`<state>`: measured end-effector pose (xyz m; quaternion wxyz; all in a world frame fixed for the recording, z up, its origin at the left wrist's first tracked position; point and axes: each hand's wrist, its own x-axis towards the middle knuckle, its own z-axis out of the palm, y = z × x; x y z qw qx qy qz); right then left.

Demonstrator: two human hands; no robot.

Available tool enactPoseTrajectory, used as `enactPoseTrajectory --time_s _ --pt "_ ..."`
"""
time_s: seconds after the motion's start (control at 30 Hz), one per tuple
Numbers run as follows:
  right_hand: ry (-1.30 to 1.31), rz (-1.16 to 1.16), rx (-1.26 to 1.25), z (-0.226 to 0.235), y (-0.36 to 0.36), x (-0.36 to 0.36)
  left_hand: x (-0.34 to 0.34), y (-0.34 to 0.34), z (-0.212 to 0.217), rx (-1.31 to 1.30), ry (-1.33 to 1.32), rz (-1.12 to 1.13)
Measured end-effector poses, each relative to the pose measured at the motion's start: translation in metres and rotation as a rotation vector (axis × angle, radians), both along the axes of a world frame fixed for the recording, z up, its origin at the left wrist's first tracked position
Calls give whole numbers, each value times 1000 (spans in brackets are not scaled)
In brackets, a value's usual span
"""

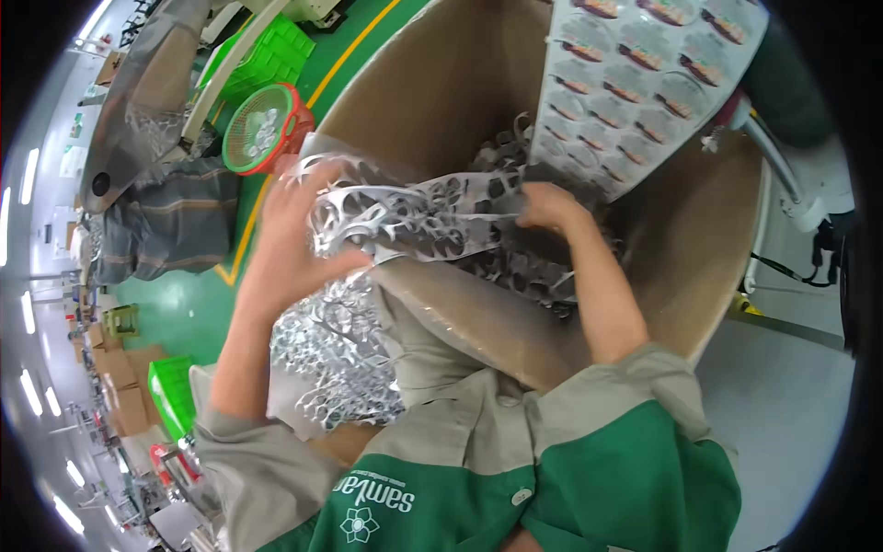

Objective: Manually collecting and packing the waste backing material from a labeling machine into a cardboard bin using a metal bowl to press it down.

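Note:
A bundle of silvery punched scrap sheets [414,216], full of round holes, stretches between my two hands over the mouth of a large brown bin [441,87]. My left hand [292,235] grips its left end, with the thumb below and the fingers over the top. At the other end, my right hand [549,204] is closed on the bundle, inside the bin's mouth. More tangled scrap [524,276] lies deeper in the bin. A printed sheet [635,83] with rows of round pictures hangs down into the bin from the upper right.
A heap of similar silvery scrap [340,354] lies outside the bin, below my left forearm. Beyond it are a green and red basket [262,129] with clear pieces, a green crate [271,60] and a dark grey bundle [170,221]. A metal machine arm [777,161] stands at the right.

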<state>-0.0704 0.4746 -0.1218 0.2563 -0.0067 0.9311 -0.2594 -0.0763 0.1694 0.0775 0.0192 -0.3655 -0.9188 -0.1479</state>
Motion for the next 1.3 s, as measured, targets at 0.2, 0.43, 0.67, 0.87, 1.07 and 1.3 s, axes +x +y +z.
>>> enactPoseTrajectory --time_s 0.2,0.43,0.67,0.87,1.07,1.3 --pt "142 -537 -1676 1 32 33 -33 6 -58 -525 -314 -82" --pt "14 -384 274 -245 80 107 -46 33 -73 -586 -307 -178" --pt "-47 18 -716 10 37 0 -71 5 -38 -12 -542 271" --pt "-231 -550 -1729 -58 30 4 -47 12 13 693 -923 255" --pt "23 -541 -92 -109 29 18 -44 -22 -10 606 -843 431" --pt "197 -349 -1388 58 28 -19 10 -13 41 285 -702 -77"
